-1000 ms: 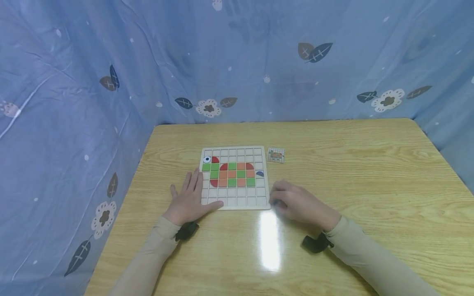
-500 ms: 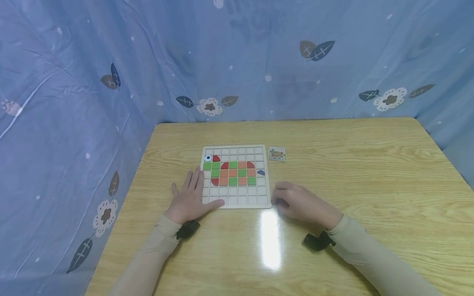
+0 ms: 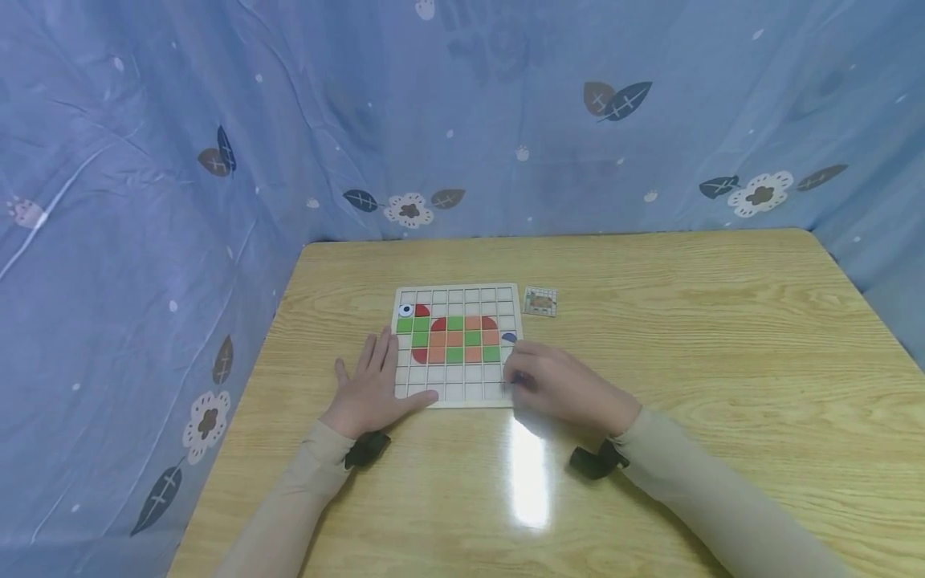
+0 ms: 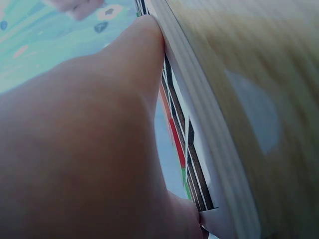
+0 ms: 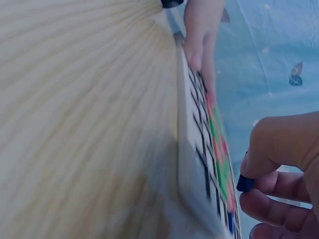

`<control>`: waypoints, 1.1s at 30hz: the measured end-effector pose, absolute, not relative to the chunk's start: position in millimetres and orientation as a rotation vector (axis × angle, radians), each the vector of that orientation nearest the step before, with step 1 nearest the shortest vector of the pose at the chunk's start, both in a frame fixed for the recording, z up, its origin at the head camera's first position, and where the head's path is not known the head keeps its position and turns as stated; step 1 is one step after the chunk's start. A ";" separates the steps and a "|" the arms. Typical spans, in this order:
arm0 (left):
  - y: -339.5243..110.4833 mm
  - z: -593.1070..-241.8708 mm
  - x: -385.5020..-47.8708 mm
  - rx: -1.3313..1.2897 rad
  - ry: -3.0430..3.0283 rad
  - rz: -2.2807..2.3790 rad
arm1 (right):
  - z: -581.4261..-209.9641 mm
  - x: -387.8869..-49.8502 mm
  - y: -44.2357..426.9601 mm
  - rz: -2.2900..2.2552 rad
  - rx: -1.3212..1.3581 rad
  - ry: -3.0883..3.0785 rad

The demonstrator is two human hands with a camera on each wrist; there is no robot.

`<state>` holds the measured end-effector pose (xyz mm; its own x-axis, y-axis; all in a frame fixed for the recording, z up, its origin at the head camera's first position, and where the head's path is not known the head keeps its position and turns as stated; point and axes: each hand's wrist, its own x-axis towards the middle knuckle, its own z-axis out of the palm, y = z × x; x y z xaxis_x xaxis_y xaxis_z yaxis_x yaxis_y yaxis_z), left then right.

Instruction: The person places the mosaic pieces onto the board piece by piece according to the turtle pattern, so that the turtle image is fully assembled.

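Observation:
A white grid board lies on the table, bearing green, orange and red tiles, a round eye tile and a blue half-round tile. My left hand rests flat at the board's left edge, fingers spread and thumb over the near-left corner. Over the board's near-right part, my right hand pinches a small dark blue tile between thumb and fingers. The right wrist view has this tile apart from the board's surface; its full shape is hidden by the fingers.
A small picture card lies just beyond the board's right edge. The wooden table extends widely to the right. A blue patterned curtain hangs behind and along the left. Light glares on the table in front of the board.
My right hand has moved left from beside the board's near-right corner to over the board, carrying the small blue tile. The left hand has stayed in place.

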<state>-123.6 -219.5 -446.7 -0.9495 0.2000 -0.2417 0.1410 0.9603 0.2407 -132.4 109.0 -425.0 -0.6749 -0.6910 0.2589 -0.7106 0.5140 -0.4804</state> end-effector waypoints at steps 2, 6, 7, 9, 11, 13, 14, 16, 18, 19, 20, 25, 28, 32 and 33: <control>-219.2 -447.2 -124.1 0.250 2.845 0.325 | -422.9 -136.4 100.5 0.896 1.251 -2.711; -217.1 -448.4 -127.0 0.258 2.836 0.331 | -419.4 -145.7 84.6 0.911 1.233 -2.724; -216.4 -448.4 -127.4 0.257 2.831 0.330 | -418.2 -147.9 80.7 0.910 1.226 -2.729; -215.5 -448.4 -128.5 0.261 2.832 0.328 | -415.2 -152.0 71.7 0.898 1.214 -2.739; -215.5 -448.1 -128.7 0.262 2.836 0.326 | -412.9 -155.7 61.1 0.890 1.222 -2.741; -216.1 -448.3 -128.3 0.257 2.840 0.317 | -413.2 -158.4 49.2 0.901 1.249 -2.740; -216.7 -448.3 -127.8 0.257 2.843 0.314 | -414.5 -159.5 43.1 0.903 1.261 -2.744; -217.7 -448.5 -126.4 0.250 2.844 0.306 | -418.2 -160.6 31.6 0.931 1.295 -2.746; -218.5 -448.3 -124.7 0.244 2.846 0.304 | -422.6 -160.8 21.3 0.958 1.314 -2.749; -218.7 -448.1 -123.9 0.240 2.845 0.308 | -425.3 -161.1 16.8 0.973 1.323 -2.753; -218.9 -447.9 -123.1 0.242 2.849 0.312 | -427.4 -161.2 12.9 0.984 1.327 -2.759; -218.5 -446.7 -120.6 0.259 2.871 0.309 | -432.8 -161.0 -1.1 1.041 1.359 -2.756; -218.2 -446.2 -120.2 0.270 2.876 0.292 | -432.7 -160.4 -5.0 1.018 1.369 -2.766; -218.2 -446.6 -121.1 0.272 2.871 0.302 | -434.2 -160.8 -7.8 0.941 1.352 -2.800; -217.9 -447.0 -120.8 0.272 2.869 0.306 | -435.5 -160.7 -8.1 0.925 1.352 -2.801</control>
<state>-120.8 -217.9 -447.0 -0.9531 0.2082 -0.2195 0.1573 0.9608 0.2283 -160.7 -8.1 -435.5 -0.6482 -0.7469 0.1482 -0.6882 0.4913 -0.5339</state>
